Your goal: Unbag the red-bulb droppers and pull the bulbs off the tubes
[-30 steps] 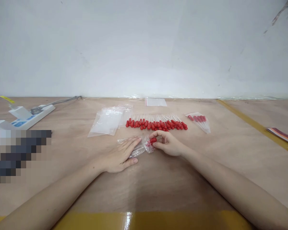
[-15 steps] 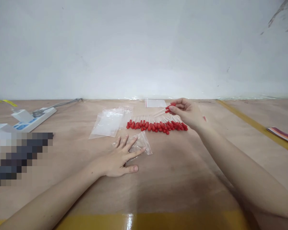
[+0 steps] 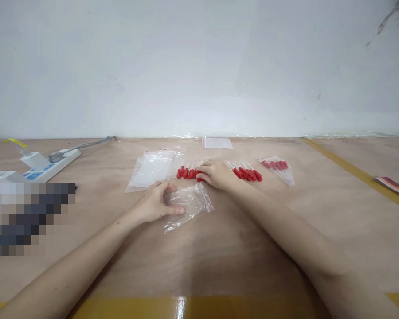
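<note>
A row of droppers with red rubber bulbs (image 3: 249, 174) and thin clear stems lies across the middle of the table, bulbs towards me. My right hand (image 3: 216, 174) covers the middle of that row, its fingertips closed on a red bulb; the exact number in its grip is hidden. Just in front lies a clear zip bag (image 3: 189, 206), flat and crumpled. My left hand (image 3: 158, 201) rests at the bag's left side, thumb on the plastic and fingers apart from it. A filled bag (image 3: 281, 170) of red-bulbed droppers sits to the right.
Several flat zip bags (image 3: 153, 168) are stacked left of the row, and another bag (image 3: 217, 143) lies near the wall. At the left stands a power strip (image 3: 58, 164) with plugs. A striped, coloured item (image 3: 394, 187) is at the right edge.
My right hand has come down leftward from above the row's right end, where it held droppers. My left hand has drawn back left, its spread fingers curling, uncovering more of the bag.
</note>
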`<state>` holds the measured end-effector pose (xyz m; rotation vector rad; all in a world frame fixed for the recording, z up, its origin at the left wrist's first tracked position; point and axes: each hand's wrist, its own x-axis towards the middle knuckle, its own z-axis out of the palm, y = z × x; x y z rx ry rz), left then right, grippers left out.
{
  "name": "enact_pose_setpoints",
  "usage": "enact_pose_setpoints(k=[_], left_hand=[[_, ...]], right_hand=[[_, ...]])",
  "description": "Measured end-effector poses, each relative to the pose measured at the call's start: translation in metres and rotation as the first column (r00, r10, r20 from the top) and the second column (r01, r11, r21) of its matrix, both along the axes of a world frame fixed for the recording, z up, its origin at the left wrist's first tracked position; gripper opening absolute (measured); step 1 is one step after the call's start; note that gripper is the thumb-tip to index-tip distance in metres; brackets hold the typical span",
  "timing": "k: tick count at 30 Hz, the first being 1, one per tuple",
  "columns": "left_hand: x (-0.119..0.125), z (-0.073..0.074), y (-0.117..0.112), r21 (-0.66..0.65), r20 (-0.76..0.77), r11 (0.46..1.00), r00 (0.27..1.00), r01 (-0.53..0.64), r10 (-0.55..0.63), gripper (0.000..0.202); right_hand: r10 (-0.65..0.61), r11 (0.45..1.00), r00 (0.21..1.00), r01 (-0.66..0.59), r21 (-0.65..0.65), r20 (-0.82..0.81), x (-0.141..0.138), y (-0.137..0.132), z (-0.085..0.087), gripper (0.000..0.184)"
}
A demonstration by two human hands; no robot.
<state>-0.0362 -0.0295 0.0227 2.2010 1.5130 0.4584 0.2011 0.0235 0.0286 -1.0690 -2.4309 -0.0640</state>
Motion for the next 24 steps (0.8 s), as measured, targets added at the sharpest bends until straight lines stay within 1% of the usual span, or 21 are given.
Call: enact_pose_setpoints(k=[2,3,4,5,7,8,10,13,15,16,17,18,19,20,21,22,23,24], left_hand=[[-0.002,-0.001,0.001,-0.032,-0.016,0.999,1.000,0.006,-0.006,0.071],[-0.002,-0.001,0.000,-0.038,-0.021,0.999,1.000,0.006,-0.006,0.071],[-0.002,-0.001,0.000,-0.044,-0.020,0.999,1.000,0.005,-0.006,0.071],[-0.001,-0.001,0.000,-0.052,-0.011,0.999,1.000,0.004,-0.005,0.071],[0.001,-0.001,-0.001,-0.079,0.030,0.997,1.000,0.002,0.000,0.073],[0.002,0.000,-0.001,-0.102,0.057,0.995,0.998,0.003,0.003,0.074],[0.003,0.001,0.000,-0.163,0.124,0.987,0.992,0.014,0.006,0.070],[0.004,0.006,0.000,-0.301,0.226,0.951,0.974,0.074,-0.004,0.057],[0.003,0.013,-0.001,-0.431,0.279,0.894,0.960,0.122,0.003,0.052],[0.003,0.017,-0.001,-0.493,0.300,0.858,0.954,0.144,0.012,0.051],[0.002,0.021,-0.002,-0.541,0.315,0.825,0.949,0.161,0.022,0.050],[0.001,0.026,-0.002,-0.575,0.324,0.799,0.946,0.175,0.027,0.048],[-0.001,0.031,-0.002,-0.593,0.325,0.784,0.945,0.182,0.027,0.047],[-0.004,0.036,-0.001,-0.590,0.324,0.786,0.946,0.182,0.024,0.045],[-0.008,0.041,0.002,-0.568,0.326,0.805,0.945,0.172,0.028,0.043],[-0.014,0.045,0.005,-0.522,0.342,0.841,0.938,0.141,0.054,0.042],[-0.020,0.047,0.010,-0.454,0.373,0.888,0.921,0.073,0.115,0.042],[-0.027,0.049,0.016,-0.377,0.424,0.926,0.884,-0.025,0.196,0.043]], right_hand=[[-0.111,0.994,0.986,0.108,-0.033,-0.126,0.004,-0.018,0.005,0.029],[-0.198,0.979,0.962,0.185,-0.087,-0.190,0.006,-0.028,0.006,0.034],[-0.260,0.958,0.941,0.224,-0.182,-0.214,0.007,-0.038,0.006,0.040],[-0.301,0.929,0.925,0.230,-0.289,-0.233,0.008,-0.047,0.004,0.042],[-0.319,0.863,0.915,0.172,-0.475,-0.248,0.008,-0.062,-0.003,0.041],[-0.315,0.828,0.911,0.127,-0.546,-0.266,0.008,-0.067,-0.007,0.039],[-0.320,0.765,0.886,0.033,-0.643,-0.335,0.007,-0.071,-0.014,0.034],[-0.354,0.671,0.796,-0.149,-0.726,-0.491,0.005,-0.070,-0.018,0.033],[-0.361,0.619,0.757,-0.243,-0.747,-0.545,0.005,-0.071,-0.017,0.036],[-0.360,0.605,0.755,-0.258,-0.753,-0.548,0.005,-0.072,-0.015,0.037],[-0.358,0.602,0.761,-0.254,-0.757,-0.540,0.006,-0.073,-0.013,0.038],[-0.356,0.613,0.770,-0.235,-0.754,-0.529,0.008,-0.074,-0.011,0.038],[-0.352,0.635,0.779,-0.208,-0.744,-0.519,0.012,-0.075,-0.007,0.037],[-0.351,0.669,0.785,-0.172,-0.724,-0.510,0.018,-0.074,-0.002,0.037],[-0.361,0.711,0.785,-0.117,-0.693,-0.503,0.027,-0.071,0.003,0.037],[-0.389,0.761,0.779,-0.030,-0.648,-0.492,0.040,-0.066,0.008,0.037],[-0.455,0.791,0.751,0.094,-0.605,-0.479,0.057,-0.059,0.013,0.037],[-0.556,0.790,0.689,0.264,-0.553,-0.465,0.078,-0.050,0.017,0.036]])
